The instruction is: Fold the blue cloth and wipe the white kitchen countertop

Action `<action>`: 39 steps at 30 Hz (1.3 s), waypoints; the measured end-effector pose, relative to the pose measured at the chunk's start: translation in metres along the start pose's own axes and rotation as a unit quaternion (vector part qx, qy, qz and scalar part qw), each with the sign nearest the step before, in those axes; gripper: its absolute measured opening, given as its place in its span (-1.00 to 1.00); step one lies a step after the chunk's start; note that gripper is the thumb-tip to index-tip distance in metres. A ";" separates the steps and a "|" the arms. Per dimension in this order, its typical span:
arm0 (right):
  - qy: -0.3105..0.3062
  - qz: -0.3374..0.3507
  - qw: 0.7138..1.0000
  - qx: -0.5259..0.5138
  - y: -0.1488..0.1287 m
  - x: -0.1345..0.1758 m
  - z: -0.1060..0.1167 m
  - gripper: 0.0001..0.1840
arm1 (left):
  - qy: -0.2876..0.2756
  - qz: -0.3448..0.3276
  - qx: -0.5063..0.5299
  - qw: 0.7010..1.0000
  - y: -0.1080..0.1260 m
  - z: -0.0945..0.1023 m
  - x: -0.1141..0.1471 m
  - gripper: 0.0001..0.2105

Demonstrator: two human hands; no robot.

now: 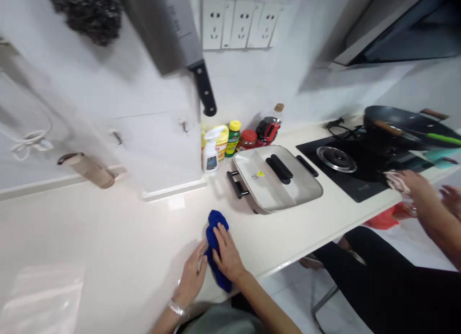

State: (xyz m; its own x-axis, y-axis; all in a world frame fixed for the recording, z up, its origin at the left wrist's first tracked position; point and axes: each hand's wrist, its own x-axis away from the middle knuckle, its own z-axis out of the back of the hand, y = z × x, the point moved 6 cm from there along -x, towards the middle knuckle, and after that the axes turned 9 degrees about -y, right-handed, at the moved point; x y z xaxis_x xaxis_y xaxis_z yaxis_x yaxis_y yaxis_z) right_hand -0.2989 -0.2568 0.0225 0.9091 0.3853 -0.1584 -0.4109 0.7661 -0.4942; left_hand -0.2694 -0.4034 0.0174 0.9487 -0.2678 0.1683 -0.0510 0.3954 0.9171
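Observation:
A bunched blue cloth (212, 218) lies on the white countertop near its front edge. My right hand (227, 257) rests on top of it, palm down, with the fingers stretched forward. Just left of the cloth is my left hand (192, 274), a bracelet on its wrist. Its thumb and fingers are apart, and the fingertips come close to the cloth's left edge; whether they touch it I cannot tell. Beyond the cloth, to the right, stands a square electric pan (248, 173) with a lid and black handles.
A spray bottle (211, 154), a green jar (233, 138), a red-lidded jar (248, 139) and a dark bottle (270, 125) line the wall. A cleaver (180, 36) hangs above. At right, another person's hand holds a pale cloth (394, 181) beside the cooktop (363, 187); a wok (396, 115) sits behind.

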 end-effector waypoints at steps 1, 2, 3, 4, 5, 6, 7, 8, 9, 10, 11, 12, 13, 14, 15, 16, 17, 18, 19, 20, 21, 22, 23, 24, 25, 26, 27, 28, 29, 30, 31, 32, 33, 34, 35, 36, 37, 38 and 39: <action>0.019 -0.021 0.999 -0.018 -0.003 0.000 0.000 -0.31 | 0.008 0.026 0.055 0.998 -0.008 0.009 0.005 -0.52; 0.044 -0.056 0.997 -0.033 -0.003 0.002 0.001 -0.33 | 0.013 0.050 0.104 0.993 -0.015 0.015 0.007 -0.49; 0.066 -0.094 0.992 -0.046 -0.001 0.007 0.001 -0.37 | 0.014 0.069 0.142 0.987 -0.020 0.019 0.009 -0.47; 0.079 -0.127 0.987 -0.061 0.002 0.013 0.002 -0.42 | 0.013 0.080 0.168 0.983 -0.024 0.021 0.008 -0.44; 0.083 -0.152 0.981 -0.086 0.005 0.019 0.001 -0.47 | 0.008 0.084 0.180 0.980 -0.026 0.022 0.006 -0.41; 0.082 -0.169 0.975 -0.119 0.009 0.023 0.001 -0.51 | 0.002 0.083 0.182 0.980 -0.025 0.021 0.002 -0.40; 0.080 -0.180 0.968 -0.155 0.012 0.026 0.000 -0.54 | -0.003 0.079 0.175 0.981 -0.022 0.020 -0.002 -0.40; 0.079 -0.188 0.961 -0.189 0.015 0.027 0.000 -0.56 | -0.007 0.073 0.164 0.984 -0.018 0.018 -0.007 -0.40; 0.081 -0.193 0.954 -0.216 0.017 0.027 0.001 -0.57 | -0.012 0.066 0.152 0.986 -0.014 0.017 -0.013 -0.41; 0.085 -0.198 0.948 -0.236 0.020 0.026 0.001 -0.59 | -0.017 0.060 0.137 0.989 -0.008 0.016 -0.019 -0.41; 0.088 -0.203 0.943 -0.248 0.023 0.024 0.001 -0.60 | -0.024 0.053 0.120 0.991 -0.003 0.014 -0.024 -0.42; 0.091 -0.211 0.938 -0.260 0.025 0.023 0.001 -0.61 | -0.031 0.047 0.103 0.993 0.003 0.013 -0.028 -0.43; 0.094 -0.221 0.930 -0.278 0.027 0.022 0.000 -0.62 | -0.040 0.041 0.086 0.995 0.007 0.012 -0.031 -0.45; 0.096 -0.231 0.921 -0.299 0.029 0.023 -0.002 -0.62 | -0.048 0.035 0.070 0.996 0.012 0.011 -0.033 -0.47; 0.098 -0.239 0.911 -0.321 0.029 0.024 -0.005 -0.63 | -0.056 0.030 0.057 0.996 0.015 0.010 -0.034 -0.49; 0.100 -0.245 0.901 -0.343 0.029 0.026 -0.008 -0.63 | -0.062 0.027 0.047 0.997 0.017 0.009 -0.035 -0.50; 0.100 -0.246 0.893 -0.363 0.027 0.028 -0.011 -0.64 | -0.063 0.025 0.040 0.997 0.019 0.009 -0.035 -0.49; 0.098 -0.243 0.887 -0.382 0.024 0.031 -0.013 -0.64 | -0.060 0.025 0.034 0.997 0.020 0.009 -0.035 -0.47; 0.093 -0.236 0.882 -0.398 0.021 0.033 -0.015 -0.64 | -0.052 0.024 0.029 0.998 0.020 0.010 -0.035 -0.44; 0.086 -0.226 0.878 -0.412 0.017 0.035 -0.017 -0.63 | -0.043 0.024 0.026 0.998 0.020 0.011 -0.036 -0.43; 0.077 -0.215 0.877 -0.423 0.015 0.036 -0.017 -0.62 | -0.035 0.022 0.024 0.999 0.020 0.013 -0.036 -0.44; 0.068 -0.204 0.877 -0.431 0.013 0.036 -0.016 -0.61 | -0.033 0.019 0.026 0.999 0.019 0.015 -0.037 -0.47; 0.067 -0.195 0.876 -0.435 0.013 0.036 -0.012 -0.62 | -0.037 0.015 0.030 0.999 0.019 0.017 -0.037 -0.52; 0.071 -0.186 0.881 -0.429 0.014 0.035 -0.007 -0.64 | -0.050 0.009 0.036 0.998 0.019 0.018 -0.037 -0.58; 0.077 -0.170 0.892 -0.411 0.016 0.033 0.000 -0.63 | -0.070 0.001 0.044 0.997 0.019 0.019 -0.036 -0.63; 0.078 -0.147 0.909 -0.382 0.016 0.028 0.008 -0.55 | -0.093 -0.010 0.051 0.994 0.021 0.019 -0.034 -0.66; 0.068 -0.116 0.928 -0.346 0.015 0.021 0.016 -0.43 | -0.118 -0.022 0.058 0.991 0.024 0.020 -0.032 -0.68; 0.042 -0.078 0.947 -0.309 0.012 0.013 0.021 -0.34 | -0.140 -0.035 0.062 0.987 0.027 0.022 -0.029 -0.69; 0.003 -0.037 0.961 -0.275 0.008 0.005 0.025 -0.32 | -0.160 -0.048 0.065 0.984 0.032 0.024 -0.025 -0.68; -0.040 0.000 0.967 -0.252 0.003 -0.003 0.028 -0.35 | -0.176 -0.060 0.066 0.980 0.037 0.029 -0.023 -0.66; -0.075 0.025 0.967 -0.243 0.001 -0.010 0.032 -0.43 | -0.187 -0.069 0.068 0.978 0.043 0.035 -0.021 -0.63; -0.096 0.039 0.965 -0.239 -0.001 -0.017 0.037 -0.51 | -0.196 -0.076 0.064 0.976 0.049 0.042 -0.020 -0.59; -0.106 0.044 0.965 -0.238 -0.002 -0.023 0.044 -0.59 | -0.200 -0.080 0.048 0.975 0.056 0.052 -0.020 -0.56; -0.104 0.044 0.965 -0.238 -0.002 -0.028 0.052 -0.64 | -0.200 -0.081 0.022 0.976 0.062 0.063 -0.021 -0.54; -0.096 0.042 0.966 -0.238 -0.003 -0.034 0.061 -0.67 | -0.196 -0.079 -0.010 0.977 0.068 0.075 -0.023 -0.52; -0.088 0.040 0.967 -0.234 -0.004 -0.039 0.071 -0.69 | -0.191 -0.074 -0.044 0.978 0.074 0.088 -0.026 -0.51; -0.085 0.034 0.969 -0.229 -0.007 -0.044 0.079 -0.72 | -0.187 -0.067 -0.075 0.977 0.080 0.100 -0.029 -0.52; -0.087 0.024 0.970 -0.227 -0.009 -0.049 0.087 -0.75 | -0.184 -0.059 -0.098 0.976 0.085 0.112 -0.032 -0.55; -0.093 0.014 0.970 -0.226 -0.013 -0.054 0.093 -0.78 | -0.183 -0.053 -0.110 0.976 0.089 0.122 -0.034 -0.58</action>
State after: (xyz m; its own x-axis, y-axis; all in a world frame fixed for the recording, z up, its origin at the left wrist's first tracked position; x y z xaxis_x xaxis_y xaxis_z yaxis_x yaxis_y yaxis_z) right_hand -0.3489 -0.2395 0.1170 0.8528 0.5206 -0.0410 -0.3244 0.4664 -0.8229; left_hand -0.3443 -0.4664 0.1376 0.7681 -0.5969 0.2316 0.1476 0.5171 0.8431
